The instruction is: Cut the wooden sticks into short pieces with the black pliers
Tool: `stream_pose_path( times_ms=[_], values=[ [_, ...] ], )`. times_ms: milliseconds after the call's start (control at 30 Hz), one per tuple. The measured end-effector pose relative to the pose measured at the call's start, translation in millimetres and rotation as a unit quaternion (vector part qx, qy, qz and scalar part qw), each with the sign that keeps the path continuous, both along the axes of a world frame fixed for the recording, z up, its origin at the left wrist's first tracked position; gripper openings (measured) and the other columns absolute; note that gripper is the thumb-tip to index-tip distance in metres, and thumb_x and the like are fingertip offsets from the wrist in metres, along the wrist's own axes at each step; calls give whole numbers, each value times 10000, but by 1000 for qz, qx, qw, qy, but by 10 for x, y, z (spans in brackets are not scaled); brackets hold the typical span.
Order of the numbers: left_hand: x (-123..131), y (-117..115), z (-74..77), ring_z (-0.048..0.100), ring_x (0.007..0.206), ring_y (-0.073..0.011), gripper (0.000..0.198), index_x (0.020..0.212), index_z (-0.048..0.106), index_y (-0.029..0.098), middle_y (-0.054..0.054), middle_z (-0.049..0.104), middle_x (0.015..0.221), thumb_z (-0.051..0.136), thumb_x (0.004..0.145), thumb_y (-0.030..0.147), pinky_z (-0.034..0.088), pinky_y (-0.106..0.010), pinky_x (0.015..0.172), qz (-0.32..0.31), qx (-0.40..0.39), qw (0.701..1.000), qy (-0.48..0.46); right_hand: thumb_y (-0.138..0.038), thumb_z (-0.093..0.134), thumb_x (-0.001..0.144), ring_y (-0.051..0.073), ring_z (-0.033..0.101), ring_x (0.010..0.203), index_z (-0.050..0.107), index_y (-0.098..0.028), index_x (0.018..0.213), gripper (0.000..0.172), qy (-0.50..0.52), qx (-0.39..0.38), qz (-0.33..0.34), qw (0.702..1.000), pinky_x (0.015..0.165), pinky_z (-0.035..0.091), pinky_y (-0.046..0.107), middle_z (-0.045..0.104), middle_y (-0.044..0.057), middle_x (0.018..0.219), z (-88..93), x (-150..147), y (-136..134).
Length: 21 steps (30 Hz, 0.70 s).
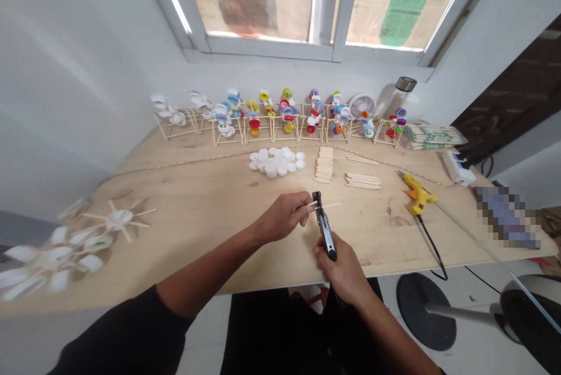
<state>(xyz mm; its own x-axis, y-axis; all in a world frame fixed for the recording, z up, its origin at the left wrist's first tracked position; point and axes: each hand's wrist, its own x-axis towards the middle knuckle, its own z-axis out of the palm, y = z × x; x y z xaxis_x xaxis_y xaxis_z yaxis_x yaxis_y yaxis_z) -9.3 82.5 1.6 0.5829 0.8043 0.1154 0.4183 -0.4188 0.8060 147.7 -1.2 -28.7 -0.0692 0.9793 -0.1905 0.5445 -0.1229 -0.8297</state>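
Observation:
My left hand (294,211) pinches a thin wooden stick (333,205). The stick runs across the head of a metal multi-tool plier (325,230), whose jaws are at it; whether they bite into it is too small to tell. Wrapped round the tool's handles is my right hand (344,264), closed, near the table's front edge. Beyond both hands lie a heap of white bottle caps (278,160), a stack of short wooden sticks (324,163) and a smaller bundle of sticks (363,181).
Several stick frames with coloured cap wheels (287,112) line the wall. Cap-and-stick wheels (56,258) lie at left. A yellow glue gun (419,193), its cord over the edge, lies right, near a power strip (458,168). Behind stand a small fan (362,105) and a bottle (400,97).

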Motion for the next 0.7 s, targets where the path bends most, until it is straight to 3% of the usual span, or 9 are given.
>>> stream_pose_path(
  times_ms=[200, 433, 567, 700],
  values=[
    [18, 13, -1, 459, 490, -72, 233, 648, 484, 153, 46, 520, 529, 382, 848, 215, 355, -179, 517, 15, 1, 1000, -1, -284, 452, 773, 135, 482, 539, 509, -188, 724, 122, -53, 20, -11, 998, 517, 334, 218, 523, -13, 582, -29, -9, 28],
    [24, 16, -44, 484, 510, -71, 232, 668, 480, 157, 45, 518, 555, 365, 863, 202, 363, -175, 530, 18, 63, 997, 30, -315, 445, 779, 145, 501, 531, 502, -192, 714, 151, -98, 29, -25, 994, 516, 325, 225, 527, -10, 560, -80, -30, 53],
    [72, -60, -142, 520, 565, -99, 173, 793, 520, 153, 4, 562, 647, 371, 864, 206, 379, -195, 537, 72, 175, 978, 86, -318, 457, 773, 146, 504, 532, 519, -186, 724, 154, -93, 30, -36, 995, 512, 327, 225, 542, -4, 567, -77, -27, 62],
    [97, -154, -241, 518, 595, -125, 201, 848, 541, 146, -24, 553, 675, 344, 872, 180, 381, -224, 542, 106, 338, 921, 159, -307, 466, 770, 149, 519, 568, 527, -185, 729, 142, -73, 35, -29, 996, 540, 341, 225, 566, 1, 598, -55, -17, 39]
  ],
)
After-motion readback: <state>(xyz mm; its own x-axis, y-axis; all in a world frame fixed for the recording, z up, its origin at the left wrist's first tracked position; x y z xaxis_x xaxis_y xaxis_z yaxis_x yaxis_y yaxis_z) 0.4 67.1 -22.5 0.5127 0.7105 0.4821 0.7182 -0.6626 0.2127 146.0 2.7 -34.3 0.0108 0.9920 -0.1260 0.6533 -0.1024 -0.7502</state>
